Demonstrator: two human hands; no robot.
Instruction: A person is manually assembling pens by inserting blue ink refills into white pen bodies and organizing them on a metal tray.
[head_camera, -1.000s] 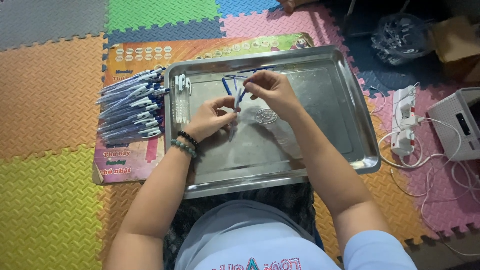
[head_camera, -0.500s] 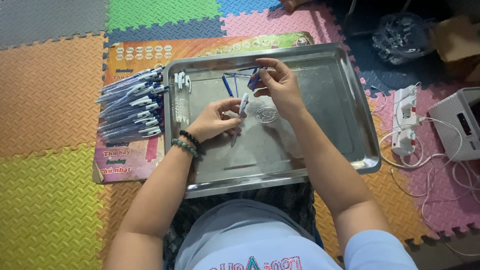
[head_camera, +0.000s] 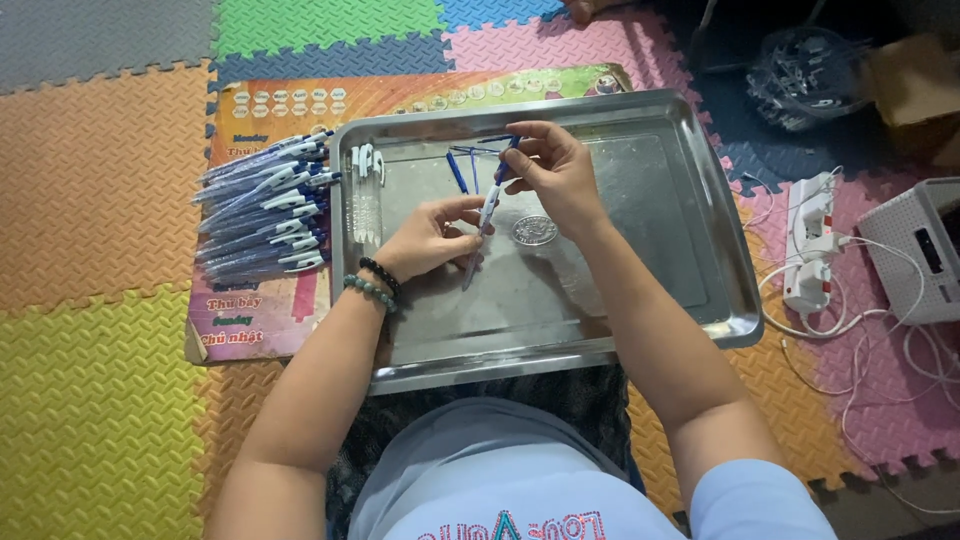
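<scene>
Covering the floor w/ interlocking foam mats (head_camera: 95, 200): grey and green tiles at top, orange at left, yellow at bottom left, pink and dark blue at top right. Lying over the mats at left, a colourful printed poster (head_camera: 300, 100). Sitting at right on pink tiles, a white power strip (head_camera: 812, 245) w/ white cables (head_camera: 905, 350) trailing beside a white box-shaped device (head_camera: 920, 250). Resting in dim top-right corner, a clear plastic bag (head_camera: 805, 65) and cardboard box (head_camera: 915, 80). Falling evenly from above, soft light.
</scene>
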